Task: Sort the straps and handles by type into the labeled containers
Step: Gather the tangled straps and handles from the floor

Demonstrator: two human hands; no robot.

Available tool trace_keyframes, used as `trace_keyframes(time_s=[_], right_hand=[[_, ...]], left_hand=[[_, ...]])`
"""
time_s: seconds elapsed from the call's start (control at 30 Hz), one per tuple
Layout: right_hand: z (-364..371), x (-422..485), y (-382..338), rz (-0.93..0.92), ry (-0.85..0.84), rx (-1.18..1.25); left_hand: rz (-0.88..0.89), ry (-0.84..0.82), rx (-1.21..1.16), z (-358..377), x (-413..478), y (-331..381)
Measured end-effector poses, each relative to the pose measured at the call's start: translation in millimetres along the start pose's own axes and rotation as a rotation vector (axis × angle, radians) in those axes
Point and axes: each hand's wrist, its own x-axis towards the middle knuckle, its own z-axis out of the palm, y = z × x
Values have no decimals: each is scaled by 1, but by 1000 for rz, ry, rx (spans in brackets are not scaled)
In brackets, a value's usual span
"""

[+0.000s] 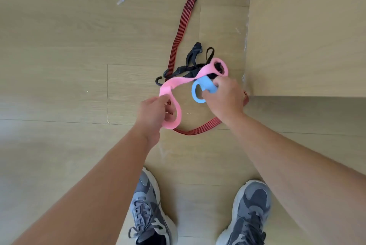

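My left hand (153,112) grips the lower loop of a pink figure-eight foam handle (178,84), which stretches up to the right above the floor. My right hand (225,96) holds a blue foam loop handle (198,94) and also pinches the pink handle's upper loop. Under them on the wooden floor lies a long red-and-black bungee strap (183,22) with black hooks at its ends. A black webbing strap with a buckle (193,56) lies tangled beside it. No labeled containers are in view.
A tall beige cabinet or wall panel (307,31) rises on the right, its corner close to my right hand. My two grey sneakers (150,211) stand at the bottom. A small scrap of clear plastic (120,0) lies far left on the floor.
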Motion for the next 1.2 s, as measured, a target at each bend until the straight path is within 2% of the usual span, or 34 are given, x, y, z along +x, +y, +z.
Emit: trace_keyframes(time_s=[0.1,0.17,0.23,0.37,0.43,0.53,0.6,0.67,0.73,0.8,0.83,0.87,0.93,0.97,1.07,1.2], right_hand=[[-28,-13,0,2,97,297],[-49,-27,-5,-19,178,383],[-68,-42,-15,-43,189,430],[-93,-68,-34,-159,-50,490],[-95,-78,-39,-255,-155,489],[-97,-91,-42,-404,-243,461],[-96,-102,-40,-399,-319,427],[-93,-116,-39,-297,-400,473],[-94,-120,-45,48,-427,783],[-93,-108,-51,496,-343,1082],[-93,-98,-53,640,-337,1135],[-95,-87,-56,704,-388,1136],[-98,-72,-66,694,-559,1121],[-96,-67,-72,693,-588,1114],[-90,-65,-84,715,-472,1034],[-84,-77,-91,658,-287,763]], left_hand=[[-37,67,-115,11,-7,7],[-60,81,-204,18,-11,14],[-98,10,-240,25,-16,20],[-217,-435,-132,34,-30,27],[-227,-588,-163,35,-34,31],[-208,-532,-209,32,-33,35],[-173,-497,-243,26,-32,35],[-102,-571,-278,21,-35,37],[-31,-594,-273,16,-41,37],[59,-556,-164,13,-46,32],[110,-540,-86,13,-51,28],[146,-531,-18,13,-58,24],[194,-506,90,13,-73,17],[219,-483,130,12,-79,13],[243,-398,129,5,-88,8],[221,-333,180,-1,-96,17]])
